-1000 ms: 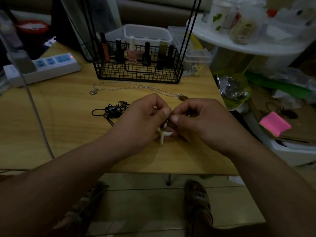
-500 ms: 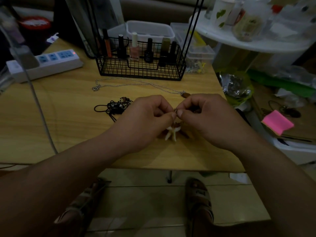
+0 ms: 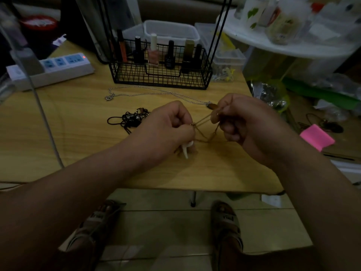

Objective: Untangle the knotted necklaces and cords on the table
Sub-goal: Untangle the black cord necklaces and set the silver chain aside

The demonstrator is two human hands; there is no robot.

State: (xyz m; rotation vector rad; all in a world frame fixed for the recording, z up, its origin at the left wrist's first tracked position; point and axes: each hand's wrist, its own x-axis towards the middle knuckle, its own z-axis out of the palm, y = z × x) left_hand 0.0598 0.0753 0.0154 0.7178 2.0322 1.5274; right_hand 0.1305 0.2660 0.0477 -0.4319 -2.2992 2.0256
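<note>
Curled fingers of the left hand [image 3: 168,130] and right hand [image 3: 252,122] pinch a thin tan cord [image 3: 202,120] stretched between them over the wooden table [image 3: 78,145]; a white pendant [image 3: 185,150] hangs under the left hand. Beyond lie a black cord tangle [image 3: 130,119] and a silver chain [image 3: 156,91].

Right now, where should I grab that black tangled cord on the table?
Probably the open loop sticking out of the black cord tangle on its left side. It lies flat and free of the knot, so pinch it from above, coming from the left. The right side sits close to the left hand, busy holding the tan cord.
</note>
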